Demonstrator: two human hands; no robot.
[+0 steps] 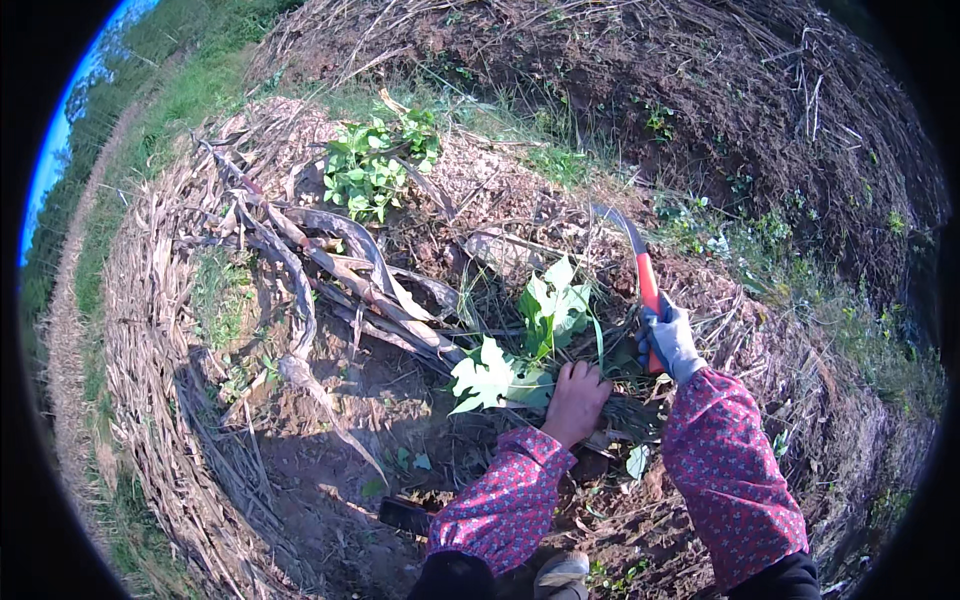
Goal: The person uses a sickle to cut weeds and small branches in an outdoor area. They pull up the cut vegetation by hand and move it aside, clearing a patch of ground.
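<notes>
My right hand [670, 337], in a grey-and-blue work glove, grips the orange handle [647, 281] of a sickle. Its curved metal blade [622, 223] points up and away over the soil. My bare left hand [577, 401] is curled at the base of a broad-leaved green plant [553, 311], with grass blades around the fingers. One large lobed leaf [487, 377] spreads out to the left of that hand. The stems inside the grip are mostly hidden. Dry maize-like stalks [360, 285] with withered leaves lie just beyond, their lower ends close to the left hand.
A low clump of green leafy plants [367, 169] grows farther off. Dry straw [154, 300] lines the left side, and a dark soil bank [720, 112] rises at the far right. My shoe [562, 576] and a dark object [405, 515] show near the bottom.
</notes>
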